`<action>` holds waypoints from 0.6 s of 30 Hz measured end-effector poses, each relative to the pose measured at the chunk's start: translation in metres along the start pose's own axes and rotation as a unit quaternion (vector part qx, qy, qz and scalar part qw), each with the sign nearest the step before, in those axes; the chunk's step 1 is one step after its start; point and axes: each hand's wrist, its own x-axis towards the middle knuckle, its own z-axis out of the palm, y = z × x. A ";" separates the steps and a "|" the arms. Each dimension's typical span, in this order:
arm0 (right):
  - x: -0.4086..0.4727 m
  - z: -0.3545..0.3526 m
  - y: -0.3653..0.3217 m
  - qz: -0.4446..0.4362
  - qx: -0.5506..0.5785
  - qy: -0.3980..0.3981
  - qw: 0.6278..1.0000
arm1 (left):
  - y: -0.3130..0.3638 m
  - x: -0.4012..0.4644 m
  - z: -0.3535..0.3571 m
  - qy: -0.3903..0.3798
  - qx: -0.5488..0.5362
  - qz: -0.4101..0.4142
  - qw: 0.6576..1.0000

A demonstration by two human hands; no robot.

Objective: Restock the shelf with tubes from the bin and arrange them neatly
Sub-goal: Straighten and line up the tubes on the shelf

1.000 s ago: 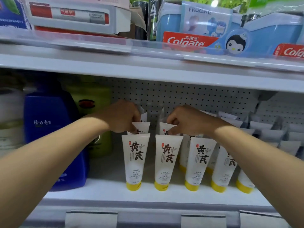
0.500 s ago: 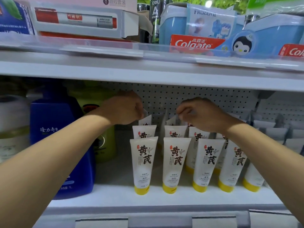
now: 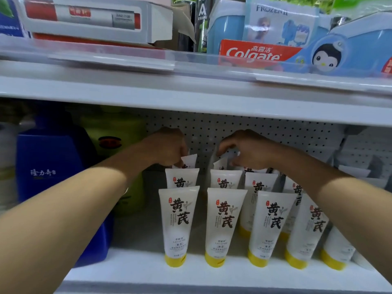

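Both hands have reached deeper into the shelf (image 3: 191, 274) since a moment ago, leaving the front tubes for the back ones. Left hand (image 3: 167, 148) pinches the top edge of the rearmost tube (image 3: 188, 161) in the leftmost column; right hand (image 3: 246, 150) curls its fingers over the rear tube (image 3: 220, 164) of the next column. White tubes with yellow caps stand cap-down in rows, front tube (image 3: 178, 225) near the shelf edge, beside a blue bottle (image 3: 53, 172).

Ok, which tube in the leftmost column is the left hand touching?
The rearmost tube, third back; the left hand pinches its crimped top. The front tube and second tube stand untouched.
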 end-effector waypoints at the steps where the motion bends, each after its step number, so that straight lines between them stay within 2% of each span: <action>1: 0.002 0.001 0.000 -0.007 -0.005 -0.007 1.000 | -0.001 0.001 0.001 0.002 -0.009 0.000 1.000; 18: 0.012 0.014 0.006 -0.042 0.028 -0.006 0.999 | -0.008 0.008 0.003 0.000 -0.044 -0.018 0.999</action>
